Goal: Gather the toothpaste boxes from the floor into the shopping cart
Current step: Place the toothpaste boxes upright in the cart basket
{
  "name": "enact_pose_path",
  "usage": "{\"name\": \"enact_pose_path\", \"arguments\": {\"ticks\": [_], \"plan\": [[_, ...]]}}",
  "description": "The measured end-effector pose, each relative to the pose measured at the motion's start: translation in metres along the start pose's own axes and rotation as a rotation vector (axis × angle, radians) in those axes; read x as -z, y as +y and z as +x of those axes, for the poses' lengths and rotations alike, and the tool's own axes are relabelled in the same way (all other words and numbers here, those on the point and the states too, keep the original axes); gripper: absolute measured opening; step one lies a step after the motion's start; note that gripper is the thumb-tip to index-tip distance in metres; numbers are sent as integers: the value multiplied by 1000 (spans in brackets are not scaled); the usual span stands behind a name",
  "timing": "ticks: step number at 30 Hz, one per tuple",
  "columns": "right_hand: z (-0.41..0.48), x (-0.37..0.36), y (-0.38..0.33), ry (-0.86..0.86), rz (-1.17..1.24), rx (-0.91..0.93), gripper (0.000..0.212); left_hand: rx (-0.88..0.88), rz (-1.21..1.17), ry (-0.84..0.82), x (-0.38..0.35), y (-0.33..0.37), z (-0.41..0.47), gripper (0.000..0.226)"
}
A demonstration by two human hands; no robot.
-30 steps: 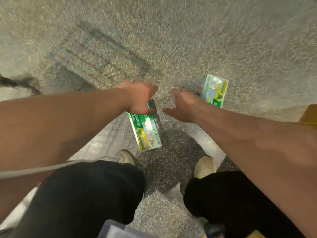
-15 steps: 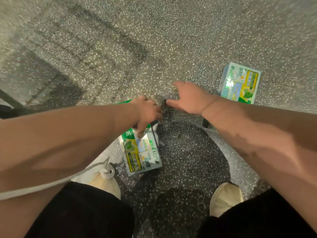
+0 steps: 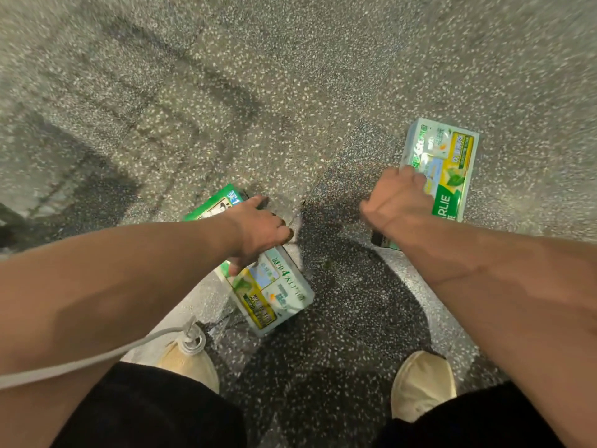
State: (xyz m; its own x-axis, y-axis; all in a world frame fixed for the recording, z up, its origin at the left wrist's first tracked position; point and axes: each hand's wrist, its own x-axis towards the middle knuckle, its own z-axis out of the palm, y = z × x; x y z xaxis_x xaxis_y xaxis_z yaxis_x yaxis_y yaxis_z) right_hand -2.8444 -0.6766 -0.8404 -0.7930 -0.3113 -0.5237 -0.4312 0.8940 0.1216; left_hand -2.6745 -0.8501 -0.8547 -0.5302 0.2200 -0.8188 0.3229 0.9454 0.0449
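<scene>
Lying flat on the speckled floor (image 3: 323, 76), the far toothpaste box (image 3: 449, 163) runs lengthwise away from the person, and the right hand (image 3: 397, 202) curls its fingers over its near left edge. The left hand (image 3: 261, 234) grips the other toothpaste box (image 3: 274, 292) across its middle; no cart shows.

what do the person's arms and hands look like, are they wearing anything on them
The left forearm and right forearm are bare, with no sleeve in view. Neither the left hand nor the right hand shows a glove, watch or ring. A thin white cable runs along the lower edge of the left forearm and ends in a small coil.
</scene>
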Motion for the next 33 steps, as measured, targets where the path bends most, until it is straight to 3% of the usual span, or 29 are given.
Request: {"name": "enact_pose_path", "arguments": {"ticks": [3, 5, 10, 13, 16, 20, 23, 25, 27, 28, 31, 33], "plan": [[4, -8, 6, -11, 13, -90, 77, 37, -65, 82, 13, -7, -3, 120], [9, -13, 11, -57, 90, -142, 87, 54, -39, 170, 24, -9, -4, 117], [22, -19, 16, -212, 120, -257, 129, 5, -10, 593, 33, -8, 1, 69], [26, -24, 22, -153, 53, -199, 108, 12, 14, 662, 39, -1, 1, 53], [28, -24, 32, -95, 147, -135, 92, 46, 12, 627, 41, 4, 3, 48], [17, -17, 34, -211, 261, -237, 105, 48, -33, 616, 44, 2, 4, 56], [5, -13, 33, -171, 324, -205, 105, 75, -98, 590, 47, -1, -1, 65], [0, -12, 29, -146, 386, -154, 95, 107, -138, 622, 46, -2, -5, 67], [-10, -6, 20, -75, 461, -133, 69, 123, -163, 652, 44, -2, -6, 69], [-13, -4, 15, -36, 444, -73, 68, 131, -160, 657, 44, -2, -6, 73], [-26, 10, -5, -88, 384, 192, 91, 182, -153, 677, 45, 0, -4, 95], [-28, 21, -18, -100, 336, 351, 90, 225, -174, 685, 44, 3, -5, 110]]}}
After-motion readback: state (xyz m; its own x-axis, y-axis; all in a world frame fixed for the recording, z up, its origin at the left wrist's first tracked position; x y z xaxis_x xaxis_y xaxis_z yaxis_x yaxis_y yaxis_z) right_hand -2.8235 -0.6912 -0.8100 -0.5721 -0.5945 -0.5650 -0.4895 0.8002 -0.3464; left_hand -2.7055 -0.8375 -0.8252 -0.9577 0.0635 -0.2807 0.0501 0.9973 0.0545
